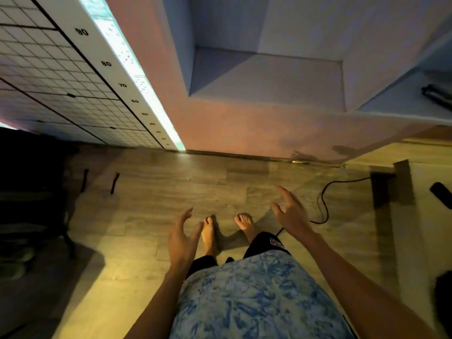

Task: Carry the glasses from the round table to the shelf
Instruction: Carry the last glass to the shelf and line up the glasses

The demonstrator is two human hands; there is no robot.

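the left hand [181, 237] and the right hand [291, 212] hung over the wooden floor [151, 192], fingers spread and holding nothing. bare feet [210, 234] stood between them. ahead, a recessed shelf [269, 79] opened in the wall. a black cable [325, 199] lay on the floor at right, beside a gridded panel [61, 77] marked with numbers.

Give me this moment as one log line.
left hand: open, holds nothing | right hand: open, holds nothing | glasses: not in view | shelf recess: straight ahead
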